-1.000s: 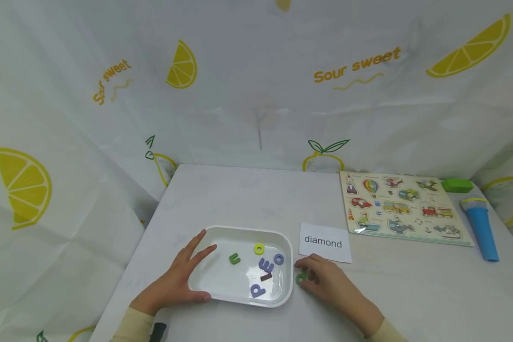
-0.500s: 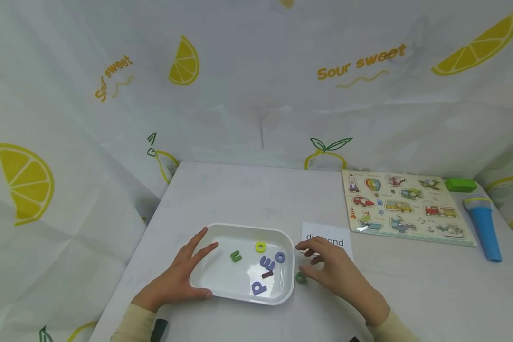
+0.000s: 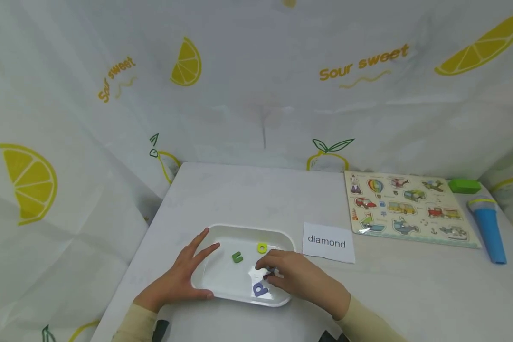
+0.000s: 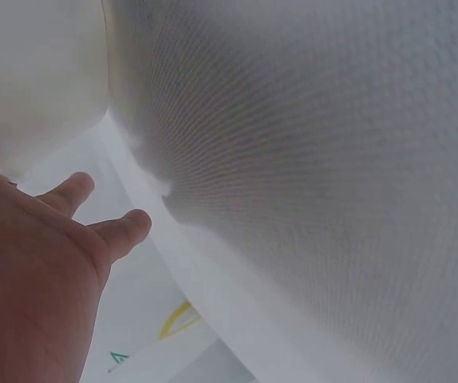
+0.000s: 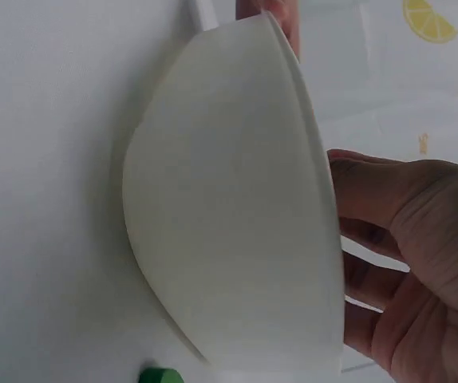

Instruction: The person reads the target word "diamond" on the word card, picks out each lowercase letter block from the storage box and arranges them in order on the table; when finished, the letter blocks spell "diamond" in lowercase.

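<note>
In the head view a white tray [image 3: 222,280] holds small letters. My left hand [image 3: 177,275] spans its left end, fingers spread over the rim and thumb along the near edge. My right hand [image 3: 297,275] reaches over the right rim, fingertips down at a dark red letter [image 3: 266,276] and a purple piece; I cannot tell whether they pinch one. Near the thumb lies a purple p-like letter [image 3: 260,289]. A green u-like letter [image 3: 237,257] and a yellow ring-shaped letter [image 3: 262,248] lie farther off. In the right wrist view a green piece [image 5: 161,375] sits outside the tray.
A white card reading "diamond" [image 3: 328,241] lies right of the tray. Behind it are a picture puzzle board [image 3: 410,209], a blue toy microphone [image 3: 489,232] and a green block [image 3: 464,186]. A patterned white curtain [image 3: 256,95] hangs around the table.
My right hand let go of the green letter beside the tray, lifted past the card and moved left into the tray. The left hand stays at the tray's left end.
</note>
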The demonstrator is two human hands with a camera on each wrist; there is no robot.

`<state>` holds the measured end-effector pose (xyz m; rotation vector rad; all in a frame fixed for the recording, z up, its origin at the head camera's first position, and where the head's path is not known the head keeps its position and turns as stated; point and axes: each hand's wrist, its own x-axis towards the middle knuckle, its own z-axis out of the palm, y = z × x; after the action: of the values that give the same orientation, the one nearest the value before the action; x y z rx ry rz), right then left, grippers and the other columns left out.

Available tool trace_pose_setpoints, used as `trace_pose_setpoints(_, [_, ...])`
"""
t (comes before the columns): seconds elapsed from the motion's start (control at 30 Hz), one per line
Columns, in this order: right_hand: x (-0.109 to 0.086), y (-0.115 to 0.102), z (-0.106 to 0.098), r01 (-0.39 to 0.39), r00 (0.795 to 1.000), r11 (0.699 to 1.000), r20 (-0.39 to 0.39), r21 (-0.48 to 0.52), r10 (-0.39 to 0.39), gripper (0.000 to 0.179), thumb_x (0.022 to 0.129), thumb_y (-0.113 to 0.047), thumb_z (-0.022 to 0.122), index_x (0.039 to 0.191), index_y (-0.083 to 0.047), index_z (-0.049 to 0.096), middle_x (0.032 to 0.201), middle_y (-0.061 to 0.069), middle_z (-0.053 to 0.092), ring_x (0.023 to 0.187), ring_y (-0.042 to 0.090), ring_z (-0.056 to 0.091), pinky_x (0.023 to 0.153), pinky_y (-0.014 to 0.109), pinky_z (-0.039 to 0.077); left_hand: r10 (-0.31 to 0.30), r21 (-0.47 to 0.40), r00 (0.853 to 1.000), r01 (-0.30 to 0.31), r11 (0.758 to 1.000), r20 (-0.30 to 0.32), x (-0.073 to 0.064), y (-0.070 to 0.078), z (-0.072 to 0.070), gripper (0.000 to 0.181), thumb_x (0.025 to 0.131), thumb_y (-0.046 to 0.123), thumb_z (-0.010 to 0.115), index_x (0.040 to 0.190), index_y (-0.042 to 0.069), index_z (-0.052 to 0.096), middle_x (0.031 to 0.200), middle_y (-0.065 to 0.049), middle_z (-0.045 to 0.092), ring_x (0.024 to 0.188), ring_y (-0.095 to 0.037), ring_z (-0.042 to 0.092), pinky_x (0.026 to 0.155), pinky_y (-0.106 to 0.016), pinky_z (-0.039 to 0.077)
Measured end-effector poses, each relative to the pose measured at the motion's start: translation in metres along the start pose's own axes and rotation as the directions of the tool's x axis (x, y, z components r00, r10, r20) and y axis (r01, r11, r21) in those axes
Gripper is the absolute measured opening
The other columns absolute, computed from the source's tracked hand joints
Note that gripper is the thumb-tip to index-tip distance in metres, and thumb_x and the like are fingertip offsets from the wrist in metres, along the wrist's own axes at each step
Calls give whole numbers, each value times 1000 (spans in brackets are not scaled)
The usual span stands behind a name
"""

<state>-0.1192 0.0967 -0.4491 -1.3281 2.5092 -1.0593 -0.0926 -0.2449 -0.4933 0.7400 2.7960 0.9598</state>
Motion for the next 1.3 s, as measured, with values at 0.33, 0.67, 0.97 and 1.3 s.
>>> trace_pose_setpoints(0.33, [20, -2, 27, -72, 978, 953, 168, -293, 126, 34, 79, 2, 76, 104, -21, 73, 90, -8, 64, 75, 9, 59, 68, 25, 48, 17, 9, 1000, -17, 1000, -5, -4, -1, 5, 105, 72, 66, 82, 159, 31, 34, 170, -3, 3, 147, -45, 16, 98, -75, 33])
trace_pose_setpoints(0.67, [27, -3, 37, -29, 973, 896, 191, -443, 126, 29, 80, -2, 79, 101, -21, 75, 88, -8, 65, 81, 10, 63, 72, 24, 51, 4, 10, 1000, -4, 1000, -14, -3, 1, 2, 106, 71, 69, 81, 159, 31, 35, 170, -3, 3, 149, -45, 10, 101, -78, 26])
trace_pose_setpoints(0.97, [25, -3, 32, -43, 989, 919, 116, -393, 95, 29, 82, 1, 78, 101, -20, 74, 88, -7, 69, 89, 13, 64, 78, 25, 52, 26, 9, 999, -26, 1000, -27, -2, -2, 2, 107, 71, 69, 81, 159, 29, 35, 170, -4, 4, 148, -49, 11, 103, -78, 20])
trace_pose_setpoints(1.3, [-12, 2, -8, 68, 982, 998, -175, -1, -67, 32, 82, 7, 77, 106, -12, 72, 98, -6, 72, 86, 5, 65, 73, 23, 54, 55, 20, 998, -55, 998, -32, -2, -6, 3, 110, 71, 62, 85, 160, 25, 32, 170, -5, 4, 148, -50, 9, 101, -78, 23])
